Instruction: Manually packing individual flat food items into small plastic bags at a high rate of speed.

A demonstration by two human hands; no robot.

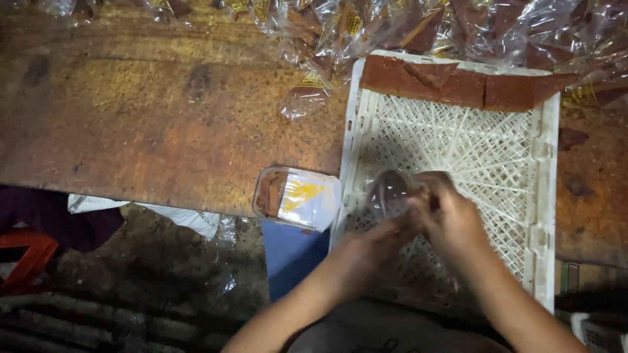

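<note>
Both hands meet over the near part of a white lattice crate (546, 189). My left hand (369, 245) and my right hand (451, 219) together grip a small clear plastic container (387, 195); the hands are blurred and its contents cannot be made out. A row of flat brown slabs (464, 85) lies along the crate's far edge. A closed clear box (297, 197) with brown pieces and a yellow and white label sits at the table's front edge, left of the crate.
The worn brown wooden table (150, 124) stretches left. Several clear wrappers (327, 39) with brown wedges are heaped along the far side. Below the table edge are a blue object (291, 252), white plastic (190, 219) and a red object (26, 255).
</note>
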